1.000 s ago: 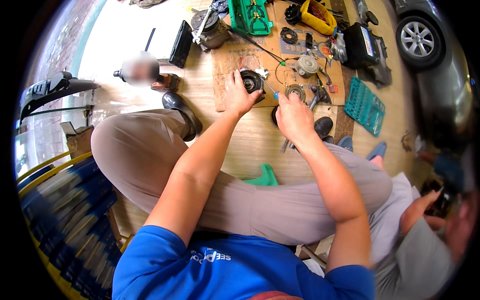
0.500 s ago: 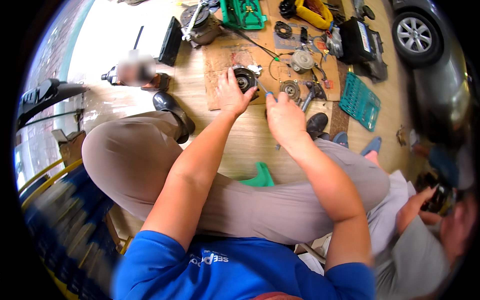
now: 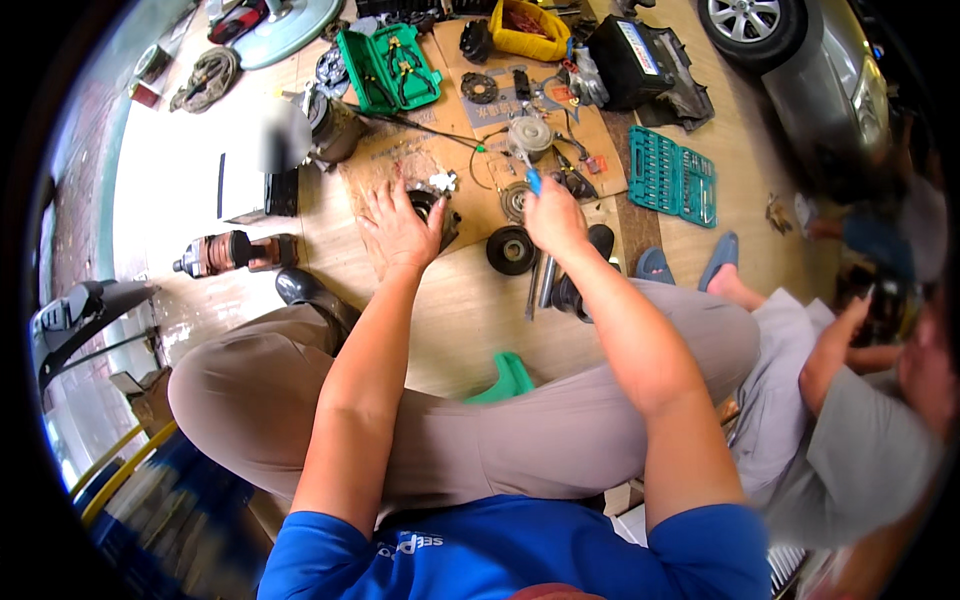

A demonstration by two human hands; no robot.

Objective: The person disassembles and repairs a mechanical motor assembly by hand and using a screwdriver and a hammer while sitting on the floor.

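The bare left hand [image 3: 400, 228] hides much of the black round metal part [image 3: 421, 201] beneath it. The bare right hand [image 3: 554, 218] covers most of the blue handle [image 3: 534, 182] of a slim metal-shafted tool; whether its tip touches the round grey metal housing [image 3: 530, 136] cannot be told. The beige-trousered leg [image 3: 440, 440] hides part of the curved green plastic piece [image 3: 507, 377]. The top edge cuts off the silver-spoked car wheel [image 3: 748, 18]. At lower left, the blue-and-yellow rack [image 3: 165, 490] is blurred; at right, a grey-shirted co-worker's dark object [image 3: 882, 310] is indistinct.
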